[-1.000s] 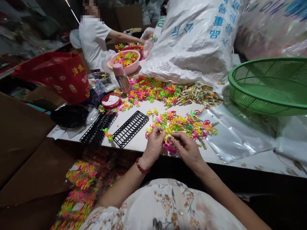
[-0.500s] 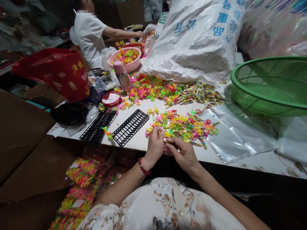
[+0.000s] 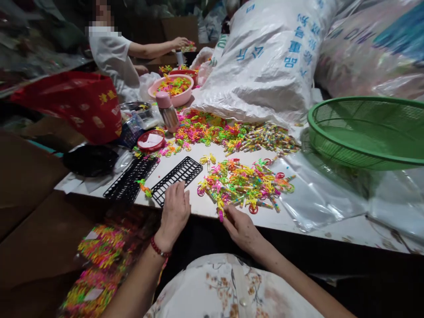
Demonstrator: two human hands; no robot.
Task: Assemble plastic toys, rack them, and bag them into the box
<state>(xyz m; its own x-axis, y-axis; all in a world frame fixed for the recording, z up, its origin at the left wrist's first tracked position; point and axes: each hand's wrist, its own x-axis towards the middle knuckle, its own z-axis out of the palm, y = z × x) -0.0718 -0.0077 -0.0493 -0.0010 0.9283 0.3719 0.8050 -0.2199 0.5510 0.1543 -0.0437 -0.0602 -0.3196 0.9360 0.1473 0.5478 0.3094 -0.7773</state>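
Observation:
My left hand (image 3: 174,212) lies flat with fingers stretched out on the near end of a black plastic rack (image 3: 177,179) at the table's front edge. My right hand (image 3: 239,227) pinches a small pink toy piece (image 3: 221,216) at the near edge of a pile of small neon plastic toys (image 3: 243,183). A second black rack (image 3: 130,179) lies to the left, with one green and orange piece (image 3: 145,189) between the racks.
A green mesh basket (image 3: 364,132) sits at right on clear plastic sheet (image 3: 318,194). Big white sacks (image 3: 265,66) stand behind a larger toy pile (image 3: 228,132). A pink bowl (image 3: 172,88), pink bottle (image 3: 167,110), red bag (image 3: 79,104) and another person (image 3: 112,57) are far left. Packed toys (image 3: 96,265) fill a box below.
My left hand has left the toy pile and moved left onto the black rack, opening flat. My right hand stayed near the pile's edge, still pinching a piece. The other person raised an arm.

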